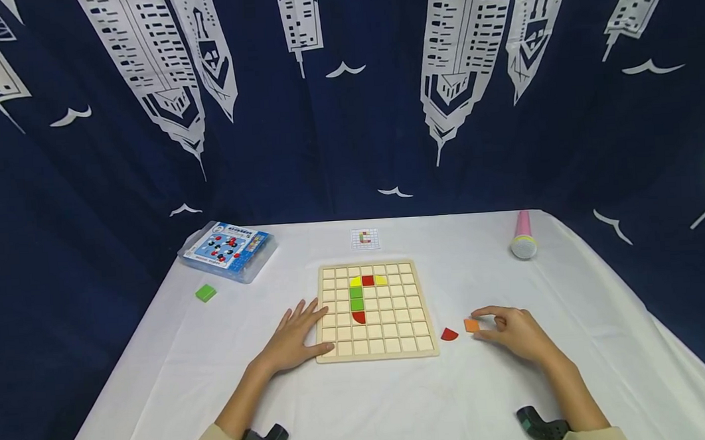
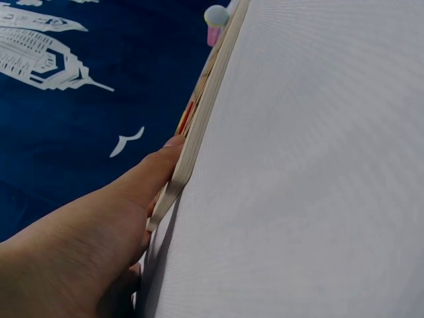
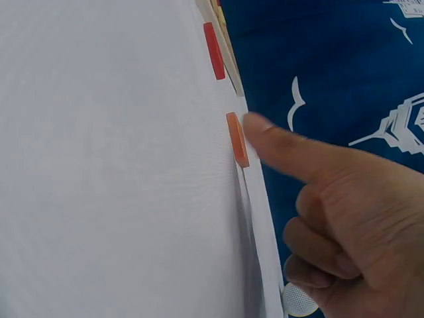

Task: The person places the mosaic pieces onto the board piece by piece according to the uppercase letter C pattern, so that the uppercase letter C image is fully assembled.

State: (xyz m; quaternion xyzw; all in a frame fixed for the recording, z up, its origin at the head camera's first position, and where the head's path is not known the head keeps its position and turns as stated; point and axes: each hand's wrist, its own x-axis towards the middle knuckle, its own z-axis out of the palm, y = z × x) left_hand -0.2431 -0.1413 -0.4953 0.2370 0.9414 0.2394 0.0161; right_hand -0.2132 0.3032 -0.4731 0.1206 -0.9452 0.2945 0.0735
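A light wooden grid board (image 1: 393,317) lies mid-table. On it, a yellow, a red (image 1: 368,281) and another yellow piece form a row above two green squares (image 1: 356,298) and a red quarter-round (image 1: 359,318). My left hand (image 1: 293,336) rests with spread fingers at the board's left edge, thumb (image 2: 159,169) on its rim. Right of the board, my right hand (image 1: 514,331) has thumb and index finger either side of an orange square (image 1: 472,325), with a small gap seen. The orange square lies on the cloth, and a red quarter-round (image 1: 449,334) is beside it.
Behind the board lies a small pattern card (image 1: 365,238). A clear plastic case (image 1: 228,250) sits at the back left, with a green piece (image 1: 205,293) in front of it. A pink microphone-shaped object (image 1: 523,236) lies at the back right.
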